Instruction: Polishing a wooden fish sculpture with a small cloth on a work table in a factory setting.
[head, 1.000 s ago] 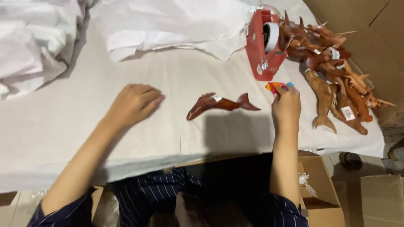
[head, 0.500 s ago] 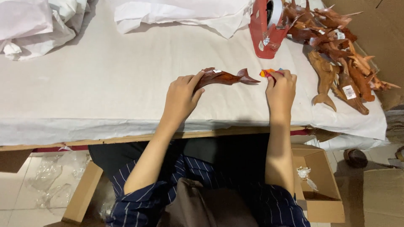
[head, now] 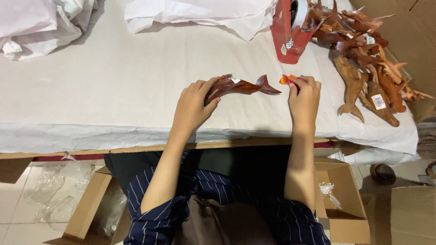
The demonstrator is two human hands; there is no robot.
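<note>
my left hand (head: 193,106) grips the head end of the carved wooden fish (head: 238,86), which lies on the white paper-covered table (head: 113,86). just beyond the fish's tail, my right hand (head: 303,97) pinches a small orange piece (head: 286,80). a red tape dispenser (head: 290,27) stands farther back from the fish.

My arms are bare from above the elbows down to my left hand (head: 191,108) and right hand (head: 303,99). I wear a dark navy shirt with thin white stripes, short-sleeved, and a plain brown apron over my lap.
</note>
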